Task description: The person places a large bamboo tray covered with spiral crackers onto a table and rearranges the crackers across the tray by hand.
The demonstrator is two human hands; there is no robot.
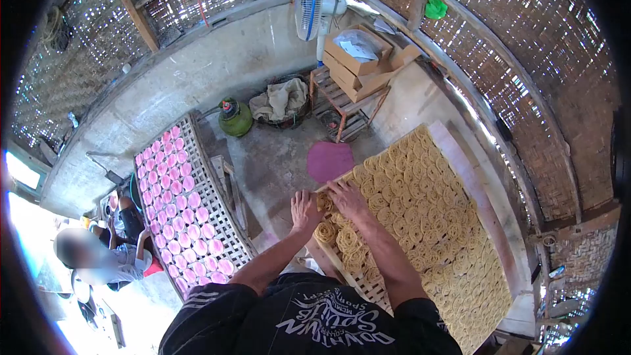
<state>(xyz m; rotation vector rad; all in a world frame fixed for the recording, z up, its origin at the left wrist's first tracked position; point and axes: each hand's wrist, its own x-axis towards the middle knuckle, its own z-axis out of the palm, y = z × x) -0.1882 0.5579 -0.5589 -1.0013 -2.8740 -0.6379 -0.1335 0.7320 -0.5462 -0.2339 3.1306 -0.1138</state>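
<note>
A wide bed of yellowish coiled noodle nests (420,197) covers a slatted rack in front of me and to my right. Both of my hands are at its near left corner. My left hand (305,212) lies at the rack's edge, fingers stretched forward and a little apart. Beside it, my right hand (348,200) reaches over the corner with its fingers extended. Between the hands shows a single noodle nest (325,202); whether the fingertips touch it is unclear. More loosely set nests (350,240) sit just below the right hand.
To the left, a woven rack (209,171) carries pink round pieces; a seated person (125,260) is beside it. Behind are a green gas cylinder (235,118), a fan (309,5), a cardboard box (355,59) on a small stand and a purple-pink mat (330,161).
</note>
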